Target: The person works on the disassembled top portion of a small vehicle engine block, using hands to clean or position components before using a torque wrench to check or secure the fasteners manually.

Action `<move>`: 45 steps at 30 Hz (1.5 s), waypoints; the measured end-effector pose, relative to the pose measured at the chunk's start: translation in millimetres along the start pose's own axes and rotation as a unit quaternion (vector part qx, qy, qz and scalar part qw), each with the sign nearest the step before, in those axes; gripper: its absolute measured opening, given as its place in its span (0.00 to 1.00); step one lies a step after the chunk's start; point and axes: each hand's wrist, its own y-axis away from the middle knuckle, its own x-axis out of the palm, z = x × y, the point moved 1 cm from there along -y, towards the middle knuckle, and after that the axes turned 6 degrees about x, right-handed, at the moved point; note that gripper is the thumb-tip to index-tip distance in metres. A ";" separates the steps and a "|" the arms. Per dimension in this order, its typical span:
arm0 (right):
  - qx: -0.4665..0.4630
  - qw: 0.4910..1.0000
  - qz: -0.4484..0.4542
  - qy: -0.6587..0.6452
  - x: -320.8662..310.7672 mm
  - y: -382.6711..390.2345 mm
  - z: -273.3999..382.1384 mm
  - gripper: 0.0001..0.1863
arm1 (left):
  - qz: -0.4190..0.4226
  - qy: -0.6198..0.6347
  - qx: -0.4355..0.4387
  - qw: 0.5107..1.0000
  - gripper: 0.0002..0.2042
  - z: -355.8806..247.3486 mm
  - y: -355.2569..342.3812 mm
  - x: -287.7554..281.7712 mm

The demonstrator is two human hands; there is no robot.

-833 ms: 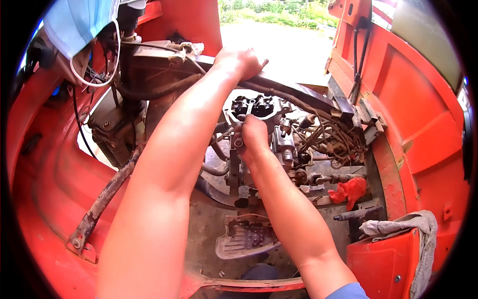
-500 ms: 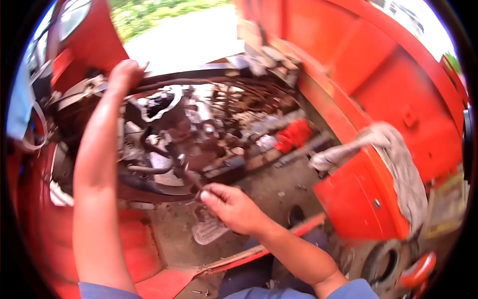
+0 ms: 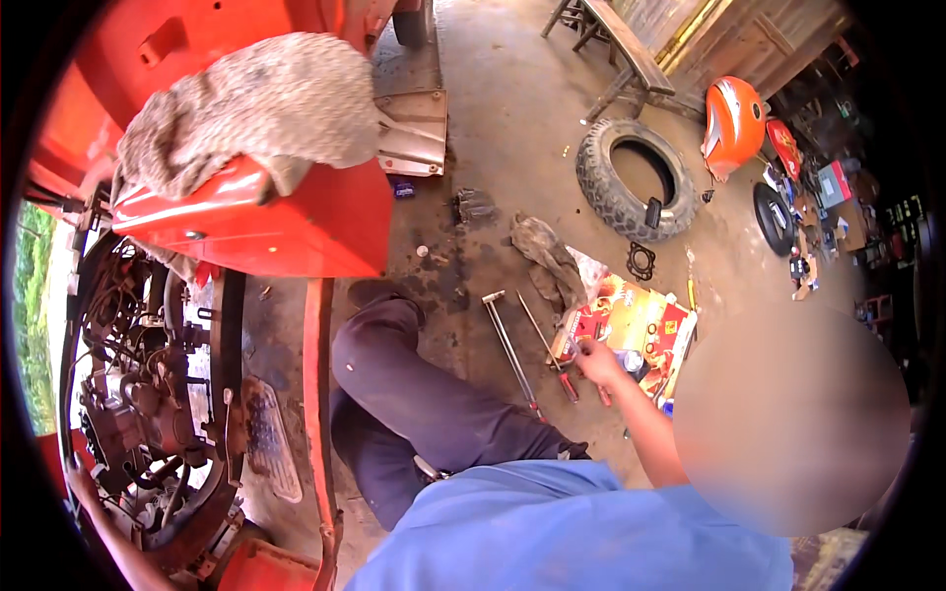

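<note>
My right hand [image 3: 597,364] reaches down over a printed cardboard sheet [image 3: 631,305] on the floor, its fingers drawn together. Whatever is in them is too small to make out. Close by lie a red-handled screwdriver [image 3: 568,386] and a long metal bar with a red end [image 3: 505,335]. At the far left my left hand [image 3: 83,485] rests along the dark rail of an open engine bay, fingers stretched out. The dirty engine [image 3: 138,394] sits in this bay, with hoses and metal parts around it.
A red box-shaped panel [image 3: 286,222] carries a grey cloth [image 3: 256,108]. A red sill [image 3: 317,414] runs beside my leg. Across the floor are a tyre [image 3: 594,182], a crumpled rag [image 3: 542,256], a gasket [image 3: 641,261], an orange tank [image 3: 734,123] and a wooden bench [image 3: 626,44].
My view has swung right, from the engine to the floor. My right hand, which held a dark tool's shaft by the engine, is now over the cardboard. My left hand remains at the bay's edge.
</note>
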 end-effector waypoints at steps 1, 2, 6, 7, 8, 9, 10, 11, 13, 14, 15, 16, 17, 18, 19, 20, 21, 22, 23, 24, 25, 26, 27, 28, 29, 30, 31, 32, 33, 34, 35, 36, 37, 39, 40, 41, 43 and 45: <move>-0.046 0.996 0.004 0.077 25.5 -20.3 -20.7 0.11 | -0.065 0.062 0.027 0.996 0.30 10.7 30.1 -3.9; -0.017 0.999 0.030 0.028 59.4 -41.6 -42.6 0.11 | -0.128 0.123 0.056 0.983 0.29 13.5 55.2 -9.0; 0.010 0.977 0.007 0.213 160.5 -114.0 -102.4 0.12 | -0.118 -0.047 0.147 0.981 0.22 -51.1 137.4 31.3; 0.026 0.980 -0.001 0.198 168.0 -130.8 -99.7 0.12 | -0.125 -0.045 0.181 0.974 0.19 -75.2 157.3 48.7; 0.060 0.979 -0.037 0.190 153.6 -144.5 -104.8 0.12 | -0.070 0.124 0.102 0.984 0.16 -182.3 175.5 76.5; 0.068 0.981 -0.024 0.180 170.6 -144.8 -98.1 0.12 | -0.071 0.137 0.125 0.980 0.15 -190.7 209.0 71.2; 0.074 0.980 -0.057 0.174 172.0 -144.9 -95.0 0.13 | -0.029 0.187 0.117 0.975 0.14 -258.7 229.1 61.6; 0.067 0.980 -0.080 0.169 174.7 -144.3 -80.3 0.13 | -0.020 0.182 0.154 0.971 0.14 -292.8 254.6 47.2; 0.037 0.975 -0.130 0.175 177.7 -130.1 -51.0 0.15 | 0.007 0.216 0.163 0.963 0.13 -328.8 300.3 44.4; 0.068 0.977 -0.048 0.196 181.4 -119.5 -38.7 0.17 | 0.001 0.248 0.122 0.961 0.13 -324.8 327.8 53.0; 0.134 0.972 0.054 0.184 193.2 -113.4 -42.8 0.21 | -0.014 0.241 0.118 0.963 0.12 -361.9 339.5 31.6; 0.152 0.962 0.095 0.206 206.0 -106.2 -52.4 0.28 | -0.015 0.237 0.130 0.963 0.11 -391.7 350.1 23.5; 0.160 0.957 0.104 0.219 225.5 -106.3 -77.7 0.32 | 0.028 0.267 0.112 0.957 0.12 -410.1 360.9 21.3; 0.136 0.944 0.119 0.276 245.4 -117.7 -127.1 0.35 | 0.054 0.287 0.049 0.955 0.13 -445.5 370.8 17.6; 0.195 0.957 0.136 0.165 251.0 -119.0 -154.8 0.36 | 0.028 0.285 0.064 0.956 0.14 -430.0 383.7 45.1; 0.209 0.967 0.104 0.102 243.7 -115.9 -156.2 0.37 | 0.060 0.337 0.028 0.939 0.15 -464.8 376.2 26.7; 0.133 0.989 0.059 0.015 238.5 -100.1 -140.9 0.34 | 0.086 0.299 0.069 0.948 0.17 -487.9 362.5 -0.9; 0.143 0.986 0.059 0.069 215.7 -139.0 -204.4 0.31 | 0.097 0.304 0.055 0.946 0.17 -457.4 401.4 36.2; 0.051 0.998 0.026 0.031 224.6 -107.3 -159.3 0.27 | 0.032 0.270 0.126 0.954 0.18 -475.7 365.3 18.3; 0.034 0.999 0.028 -0.025 208.3 -90.5 -145.9 0.26 | 0.022 0.260 0.156 0.953 0.18 -493.7 346.4 -5.7; 0.013 0.997 0.039 -0.071 186.8 -72.8 -127.9 0.25 | -0.011 0.273 0.171 0.947 0.18 -498.1 338.3 -8.9; -0.018 0.996 0.042 -0.077 155.2 -66.7 -119.3 0.24 | -0.022 0.322 0.144 0.935 0.18 -502.5 340.4 -4.7; -0.046 0.994 0.051 -0.089 133.3 -57.0 -104.7 0.22 | -0.050 0.355 0.145 0.922 0.17 -508.2 338.6 -3.4; -0.078 0.991 0.074 -0.081 102.0 -44.5 -94.2 0.20 | -0.069 0.358 0.143 0.920 0.17 -510.2 345.5 -4.7; -0.104 0.986 0.098 -0.082 73.9 -31.0 -84.7 0.19 | -0.055 0.378 0.135 0.914 0.17 -517.2 348.3 -11.9; -0.132 0.980 0.120 -0.084 44.7 -17.1 -76.0 0.17 | -0.044 0.402 0.133 0.905 0.17 -525.2 349.1 -18.7; -0.158 0.972 0.147 -0.088 13.3 0.1 -67.9 0.15 | -0.072 0.415 0.157 0.893 0.17 -533.9 348.5 -21.0; -0.180 0.965 0.172 -0.089 -18.1 15.9 -58.9 0.14 | -0.097 0.425 0.182 0.881 0.18 -542.1 348.8 -20.4; -0.193 0.955 0.206 -0.091 -47.5 34.0 -46.9 0.12 | -0.098 0.445 0.187 0.870 0.18 -549.3 350.3 -18.7; -0.194 0.948 0.234 -0.093 -67.7 54.2 -29.6 0.10 | -0.108 0.456 0.216 0.857 0.18 -557.2 350.9 -20.1; -0.167 0.947 0.257 -0.098 -83.4 91.7 12.0 0.11 | -0.075 0.519 0.212 0.824 0.19 -566.3 351.6 -28.0; -0.140 0.945 0.280 -0.099 -100.7 129.1 54.7 0.12 | -0.041 0.581 0.206 0.786 0.20 -575.0 354.2 -35.4; -0.112 0.942 0.301 -0.098 -118.0 166.9 97.4 0.12 | -0.033 0.617 0.208 0.758 0.22 -584.2 355.3 -35.8; -0.130 0.929 0.327 -0.118 -115.7 199.5 146.1 0.14 | -0.014 0.688 0.229 0.688 0.29 -589.8 360.0 -58.9; -0.140 0.920 0.343 -0.128 -112.0 213.3 168.9 0.15 | -0.021 0.733 0.258 0.629 0.35 -590.4 360.2 -62.5; -0.131 0.921 0.359 -0.078 -107.2 229.1 194.0 0.18 | -0.038 0.772 0.258 0.580 0.38 -588.4 359.2 -64.1; -0.253 0.881 0.393 0.068 -75.3 193.7 204.2 0.22 | -0.057 0.841 0.240 0.482 0.44 -573.8 356.6 -71.9; -0.212 0.869 0.443 0.055 -36.2 207.9 229.3 0.25 | -0.077 0.885 0.241 0.391 0.46 -546.6 345.7 -83.7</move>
